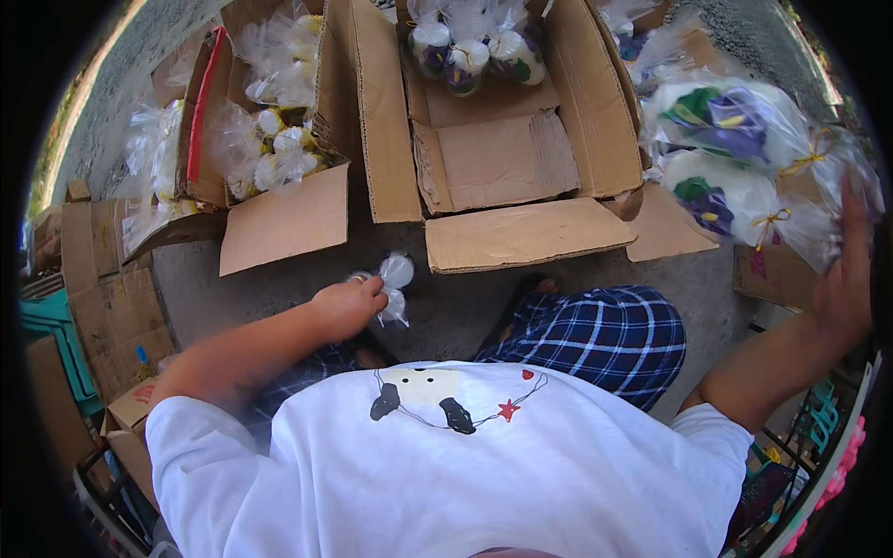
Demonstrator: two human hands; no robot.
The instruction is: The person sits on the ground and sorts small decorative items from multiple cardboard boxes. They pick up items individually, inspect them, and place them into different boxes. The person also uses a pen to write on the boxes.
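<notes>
My left hand [346, 305] is closed on a small cluster of clear-wrapped white round pieces [394, 272], above the floor in front of the boxes. What shape the pieces have underneath is hidden by the hand. At the far right, my raised right hand [845, 232] is closed around the gathered plastic tops of clear bags. Two of these clear bags [735, 126] show plainly, each with a white item inside, decorated with a purple flower and green leaves and tied with gold ribbon. The fingers of that hand are partly blurred.
Ahead stands an open cardboard box [502, 158] with several similar wrapped white-and-purple items at its far end. Left of it, another open box [279, 209] holds many wrapped white-and-yellow pieces. Folded cardboard [116, 307] and a teal plastic chair [60, 335] are at the left edge.
</notes>
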